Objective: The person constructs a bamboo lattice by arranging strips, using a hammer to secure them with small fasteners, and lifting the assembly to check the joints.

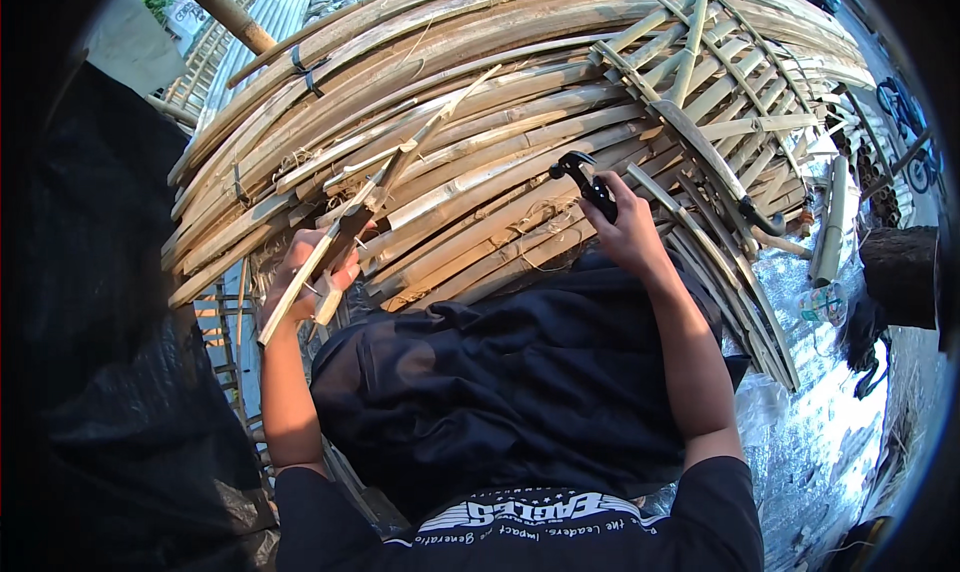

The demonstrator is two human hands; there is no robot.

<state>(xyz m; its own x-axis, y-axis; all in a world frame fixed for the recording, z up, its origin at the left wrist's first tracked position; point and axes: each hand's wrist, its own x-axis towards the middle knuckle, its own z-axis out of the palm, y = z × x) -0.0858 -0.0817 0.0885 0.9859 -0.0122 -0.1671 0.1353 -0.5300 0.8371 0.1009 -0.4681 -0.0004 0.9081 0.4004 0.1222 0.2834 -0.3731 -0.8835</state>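
Note:
My left hand [308, 270] is closed around long split bamboo strips [370, 194], which slant up and away to the right over the pile. A shorter, darker piece lies against them in the same grip. My right hand [630, 224] grips a small black hammer [577, 172] by its handle, its dark metal head raised toward the far left. The hammer is apart from the bamboo strips. Beneath both hands lies a broad pile of split bamboo slats [480, 197].
A crossed bamboo lattice [720, 82] rests on the pile's right side, with a curved dark-tipped tool [710, 157] across its near edge. Black sheeting [110, 322] hangs at the left. A log [900, 272] and silvery ground sheet [800, 442] are at the right.

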